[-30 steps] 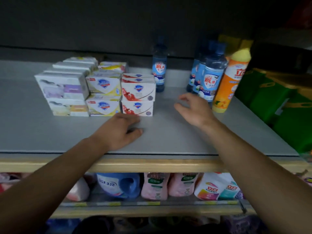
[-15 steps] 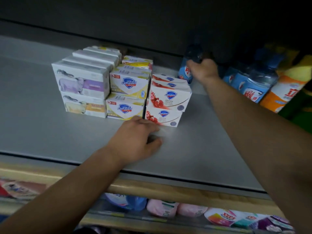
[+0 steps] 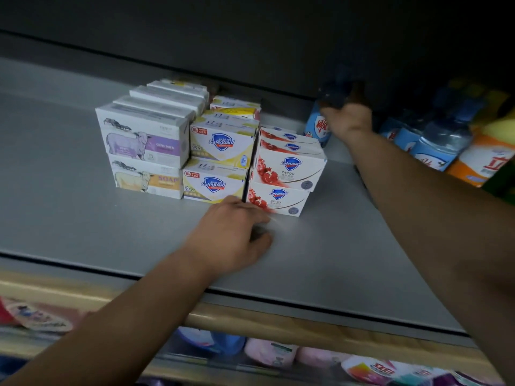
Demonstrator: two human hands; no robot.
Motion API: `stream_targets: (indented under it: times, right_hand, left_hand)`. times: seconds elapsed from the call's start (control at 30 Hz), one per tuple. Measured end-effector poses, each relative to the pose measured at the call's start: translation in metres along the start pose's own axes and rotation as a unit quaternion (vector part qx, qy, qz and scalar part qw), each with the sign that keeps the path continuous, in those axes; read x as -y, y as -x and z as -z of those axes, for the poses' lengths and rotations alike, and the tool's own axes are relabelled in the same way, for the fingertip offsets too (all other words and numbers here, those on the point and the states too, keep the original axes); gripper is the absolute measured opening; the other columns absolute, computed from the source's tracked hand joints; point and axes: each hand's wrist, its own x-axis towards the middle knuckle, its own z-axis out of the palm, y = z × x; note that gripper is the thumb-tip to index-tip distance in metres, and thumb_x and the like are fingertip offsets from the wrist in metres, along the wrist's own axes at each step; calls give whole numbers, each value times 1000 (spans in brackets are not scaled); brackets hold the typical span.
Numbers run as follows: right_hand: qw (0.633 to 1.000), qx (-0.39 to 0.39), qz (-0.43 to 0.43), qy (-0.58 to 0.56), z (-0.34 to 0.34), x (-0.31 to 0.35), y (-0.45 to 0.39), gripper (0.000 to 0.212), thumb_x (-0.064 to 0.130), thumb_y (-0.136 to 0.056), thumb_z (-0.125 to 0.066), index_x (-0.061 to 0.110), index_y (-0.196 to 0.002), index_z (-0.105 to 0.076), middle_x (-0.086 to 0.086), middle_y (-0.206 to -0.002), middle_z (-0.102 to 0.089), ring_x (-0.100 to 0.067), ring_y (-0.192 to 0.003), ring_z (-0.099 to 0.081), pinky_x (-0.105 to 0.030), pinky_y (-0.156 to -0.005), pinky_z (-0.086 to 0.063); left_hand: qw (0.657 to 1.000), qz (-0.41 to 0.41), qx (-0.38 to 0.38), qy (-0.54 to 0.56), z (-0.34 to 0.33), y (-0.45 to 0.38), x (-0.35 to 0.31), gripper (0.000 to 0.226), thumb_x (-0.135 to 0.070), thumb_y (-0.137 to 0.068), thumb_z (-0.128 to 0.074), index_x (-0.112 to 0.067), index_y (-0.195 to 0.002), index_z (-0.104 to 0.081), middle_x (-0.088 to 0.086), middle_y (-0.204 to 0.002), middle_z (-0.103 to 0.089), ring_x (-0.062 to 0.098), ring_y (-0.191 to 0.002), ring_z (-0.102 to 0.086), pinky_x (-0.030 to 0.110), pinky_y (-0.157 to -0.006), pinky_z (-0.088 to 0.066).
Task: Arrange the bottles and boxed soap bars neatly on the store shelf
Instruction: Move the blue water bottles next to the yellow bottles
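Soap boxes [image 3: 211, 151] are sitting stacked in rows at far left of the shelf [image 3: 69, 218]. Left hand [image 3: 231, 238] is resting before them, fingers loosely curled, empty. Right hand [image 3: 348, 119] is gripping a lone blue bottle [image 3: 316, 126]; bottles at right [image 3: 434, 140] are awaiting alignment.

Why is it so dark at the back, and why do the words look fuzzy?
Head view: the shelf above shades the back, so the lone bottle the right hand holds is dim; the soap boxes in front catch more light; the picture is slightly blurred, smearing small print; the left hand looks soft.
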Motion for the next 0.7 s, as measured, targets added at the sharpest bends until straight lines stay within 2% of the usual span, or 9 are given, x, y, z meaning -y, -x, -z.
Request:
stream_targets:
  times: [0.13,0.3,0.43,0.5,0.57,0.63,0.7]
  right_hand:
    - [1000,-6,-5,-17,28,-3,35,51,42,-81,-73,13,-121,-59,-10,-122,-65,-25,-110,-63,-28,-88,-50]
    - [1000,-12,23,-15,76,-4,98,56,42,-83,-71,20,-129,-47,-4,-123,-63,-25,-113,-59,-30,-90,-45]
    - [1000,-10,17,-18,113,-1,146,58,44,-83,-71,26,-133,-47,3,-124,-63,-21,-110,-61,-29,-84,-45]
    - [999,-5,3,-35,130,0,164,56,45,-80,-72,29,-129,-50,3,-120,-66,-18,-107,-63,-33,-87,-51]
    - [998,10,-22,-64,146,2,177,51,47,-77,-73,32,-122,-53,4,-112,-69,-16,-99,-67,-37,-86,-56]
    - [988,42,-54,-136,157,7,187,44,45,-76,-76,32,-113,-54,3,-103,-72,-14,-88,-71,-39,-76,-61]
    - [972,79,-77,-207,165,13,196,32,41,-78,-78,27,-96,-54,3,-90,-72,-13,-76,-73,-36,-63,-62]
  left_hand:
    - [1000,10,9,-11,0,0,-1,48,-48,-79,-45,-23,-111,-70,-5,-115,-70,23,-110,-57,35,-97,-43]
    - [999,23,21,-25,1,0,-4,54,-49,-78,-44,-23,-120,-66,-3,-124,-66,23,-116,-54,34,-100,-41]
    - [999,33,30,2,9,6,-12,41,-38,-88,-58,-22,-125,-63,1,-125,-65,25,-119,-52,33,-100,-42]
    - [997,43,0,64,16,10,-24,38,-33,-88,-62,-21,-124,-63,1,-119,-68,23,-113,-58,28,-95,-45]
    - [985,63,-33,156,22,15,-45,39,-34,-88,-65,-21,-124,-63,-4,-114,-68,15,-101,-63,20,-86,-43]
    - [961,65,-21,267,28,19,-73,40,-36,-88,-66,-22,-125,-60,-12,-108,-68,9,-91,-64,15,-81,-45]
    - [925,55,25,376,32,23,-101,41,-42,-86,-67,-22,-121,-59,-11,-104,-69,11,-92,-67,14,-79,-50]
